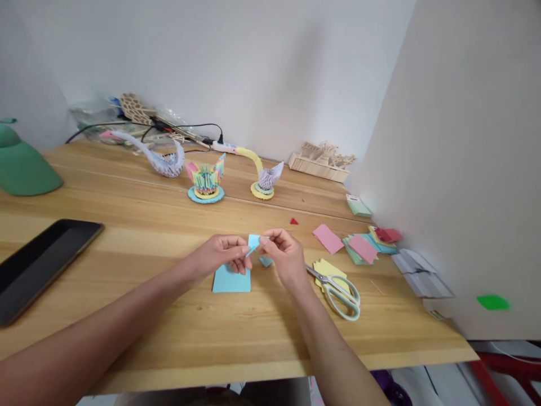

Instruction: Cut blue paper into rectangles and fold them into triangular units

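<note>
A small folded piece of light blue paper (253,241) is held up between my two hands, just above the table. My left hand (226,252) pinches its left edge. The fingers of my right hand (284,254) close on its right corner. Below my left hand lies a square light blue sheet or stack (231,280), flat on the wood. Another small blue paper piece (265,261) rests on the table under the gap between the hands. White-handled scissors (338,290) lie right of my right hand, partly on a stack of yellow paper (327,272).
Pink paper (328,239) and mixed coloured stacks (359,249) lie at the right. Paper swans (167,162) and a multicoloured paper model (206,179) stand behind. A dark tablet or phone (46,262) and a green cap (27,169) are at left. A wall (456,169) bounds the right.
</note>
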The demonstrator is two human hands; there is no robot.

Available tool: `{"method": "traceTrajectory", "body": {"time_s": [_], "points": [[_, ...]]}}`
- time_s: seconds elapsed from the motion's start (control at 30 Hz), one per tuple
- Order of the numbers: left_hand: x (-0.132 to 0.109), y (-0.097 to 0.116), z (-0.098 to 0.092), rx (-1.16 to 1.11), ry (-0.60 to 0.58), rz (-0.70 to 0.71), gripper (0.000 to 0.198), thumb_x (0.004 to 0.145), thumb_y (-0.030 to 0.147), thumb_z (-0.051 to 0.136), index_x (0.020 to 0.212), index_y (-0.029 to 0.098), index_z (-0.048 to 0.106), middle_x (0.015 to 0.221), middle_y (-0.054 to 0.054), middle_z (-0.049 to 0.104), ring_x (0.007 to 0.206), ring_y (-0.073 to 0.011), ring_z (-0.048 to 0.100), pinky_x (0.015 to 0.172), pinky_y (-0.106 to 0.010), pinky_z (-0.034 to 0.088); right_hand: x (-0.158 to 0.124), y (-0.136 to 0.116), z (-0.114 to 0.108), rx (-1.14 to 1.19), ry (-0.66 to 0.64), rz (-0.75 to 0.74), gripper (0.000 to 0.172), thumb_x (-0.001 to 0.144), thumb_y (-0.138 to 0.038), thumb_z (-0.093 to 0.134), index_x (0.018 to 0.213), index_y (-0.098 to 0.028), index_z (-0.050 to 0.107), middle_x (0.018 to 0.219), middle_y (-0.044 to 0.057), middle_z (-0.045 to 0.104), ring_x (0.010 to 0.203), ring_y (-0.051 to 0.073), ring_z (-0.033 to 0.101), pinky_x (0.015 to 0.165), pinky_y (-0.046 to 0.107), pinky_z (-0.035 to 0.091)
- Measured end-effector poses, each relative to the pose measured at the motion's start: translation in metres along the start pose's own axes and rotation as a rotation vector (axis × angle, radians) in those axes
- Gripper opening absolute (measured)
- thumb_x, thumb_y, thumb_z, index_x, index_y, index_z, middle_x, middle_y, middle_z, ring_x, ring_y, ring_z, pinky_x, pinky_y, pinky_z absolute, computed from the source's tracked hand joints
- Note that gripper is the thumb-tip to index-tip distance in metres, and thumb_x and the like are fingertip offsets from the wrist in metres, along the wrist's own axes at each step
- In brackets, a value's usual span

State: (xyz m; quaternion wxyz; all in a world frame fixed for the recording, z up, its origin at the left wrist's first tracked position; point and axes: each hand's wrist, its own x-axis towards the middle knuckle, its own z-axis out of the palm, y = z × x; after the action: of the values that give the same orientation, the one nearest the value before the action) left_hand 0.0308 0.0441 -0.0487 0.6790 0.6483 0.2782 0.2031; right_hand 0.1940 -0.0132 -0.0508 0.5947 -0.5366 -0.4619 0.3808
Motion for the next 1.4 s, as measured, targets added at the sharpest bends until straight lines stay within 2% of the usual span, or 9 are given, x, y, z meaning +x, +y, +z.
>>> {"method": "traceTrajectory", "body": {"time_s": [0.1, 0.3, 0.47, 0.67, 0.93, 1.1, 1.2, 1.33, 1.4], "points": [[0.002, -0.005, -0.002, 0.021, 0.049, 0.017, 0.027, 0.077, 0.041, 0.056, 0.068, 0.016, 0.060, 0.067, -0.003, 0.066, 0.056, -0.0116, 0.056, 0.059, -0.025, 0.045, -0.001, 0.001, 0.000, -0.047, -0.034, -0.022, 0.014, 0.072, -0.030, 0.064, 0.078, -0.018, 0.058, 0.067, -0.003, 0.058, 0.058, 0.010, 0.053, 0.056, 0.022, 0.042], [0.002, -0.005, -0.003, 0.281, 0.181, 0.139, 0.018, 0.074, 0.031, 0.058, 0.064, 0.017, 0.062, 0.057, 0.002, 0.059, 0.056, -0.0116, 0.053, 0.056, -0.023, 0.042, -0.005, -0.002, -0.003, -0.244, -0.169, -0.036, 0.024, 0.073, -0.027, 0.064, 0.096, -0.020, 0.063, 0.080, 0.000, 0.065, 0.069, 0.012, 0.056, 0.058, 0.022, 0.043], [-0.003, 0.008, 0.001, 0.172, 0.289, 0.160, 0.021, 0.077, 0.036, 0.056, 0.079, 0.017, 0.065, 0.070, 0.000, 0.066, 0.066, -0.0136, 0.058, 0.064, -0.024, 0.045, -0.003, -0.004, -0.007, -0.133, -0.061, -0.020, 0.023, 0.075, -0.032, 0.063, 0.093, -0.019, 0.065, 0.076, 0.001, 0.064, 0.064, 0.013, 0.057, 0.057, 0.023, 0.045], [-0.002, 0.007, 0.000, 0.198, 0.247, 0.100, 0.029, 0.077, 0.042, 0.055, 0.068, 0.016, 0.064, 0.065, -0.001, 0.064, 0.062, -0.0137, 0.055, 0.060, -0.024, 0.044, -0.005, -0.005, -0.006, -0.218, -0.062, -0.106, 0.020, 0.077, -0.029, 0.061, 0.095, -0.021, 0.067, 0.083, 0.002, 0.068, 0.073, 0.015, 0.061, 0.064, 0.025, 0.048], [-0.005, 0.010, 0.002, 0.413, 0.228, 0.130, 0.020, 0.072, 0.032, 0.057, 0.063, 0.016, 0.065, 0.062, 0.000, 0.060, 0.061, -0.0132, 0.051, 0.054, -0.022, 0.037, -0.009, -0.009, -0.005, -0.463, -0.134, -0.360, 0.022, 0.084, -0.026, 0.055, 0.103, -0.027, 0.066, 0.098, 0.003, 0.069, 0.090, 0.017, 0.063, 0.080, 0.030, 0.048], [-0.003, 0.009, 0.001, 0.121, 0.303, 0.053, 0.020, 0.068, 0.033, 0.059, 0.059, 0.016, 0.059, 0.054, 0.002, 0.054, 0.053, -0.0109, 0.046, 0.054, -0.023, 0.038, -0.010, -0.007, -0.004, -0.521, 0.098, -0.407, 0.021, 0.085, -0.025, 0.053, 0.105, -0.023, 0.061, 0.095, 0.004, 0.067, 0.086, 0.017, 0.062, 0.079, 0.031, 0.048], [-0.002, 0.008, 0.001, -0.009, 0.292, 0.039, 0.020, 0.068, 0.031, 0.059, 0.056, 0.016, 0.056, 0.054, 0.003, 0.053, 0.052, -0.0098, 0.045, 0.054, -0.023, 0.038, -0.013, -0.007, -0.003, -0.595, 0.102, -0.494, 0.013, 0.084, -0.023, 0.056, 0.096, -0.022, 0.060, 0.081, 0.002, 0.067, 0.074, 0.016, 0.062, 0.072, 0.030, 0.048], [-0.003, 0.006, 0.002, -0.062, 0.266, 0.036, 0.016, 0.068, 0.027, 0.058, 0.057, 0.015, 0.057, 0.055, 0.003, 0.052, 0.052, -0.0092, 0.044, 0.053, -0.023, 0.036, -0.016, -0.006, -0.001, -0.621, 0.165, -0.577, 0.016, 0.083, -0.023, 0.057, 0.099, -0.023, 0.058, 0.078, 0.001, 0.067, 0.069, 0.016, 0.061, 0.070, 0.030, 0.048], [-0.003, 0.004, 0.002, -0.068, 0.261, 0.031, 0.014, 0.068, 0.025, 0.057, 0.058, 0.015, 0.057, 0.054, 0.003, 0.052, 0.052, -0.0090, 0.043, 0.053, -0.023, 0.035, -0.015, -0.005, -0.001, -0.670, 0.067, -0.609, 0.016, 0.084, -0.022, 0.055, 0.100, -0.023, 0.059, 0.081, 0.002, 0.068, 0.072, 0.016, 0.062, 0.070, 0.030, 0.048]]}}
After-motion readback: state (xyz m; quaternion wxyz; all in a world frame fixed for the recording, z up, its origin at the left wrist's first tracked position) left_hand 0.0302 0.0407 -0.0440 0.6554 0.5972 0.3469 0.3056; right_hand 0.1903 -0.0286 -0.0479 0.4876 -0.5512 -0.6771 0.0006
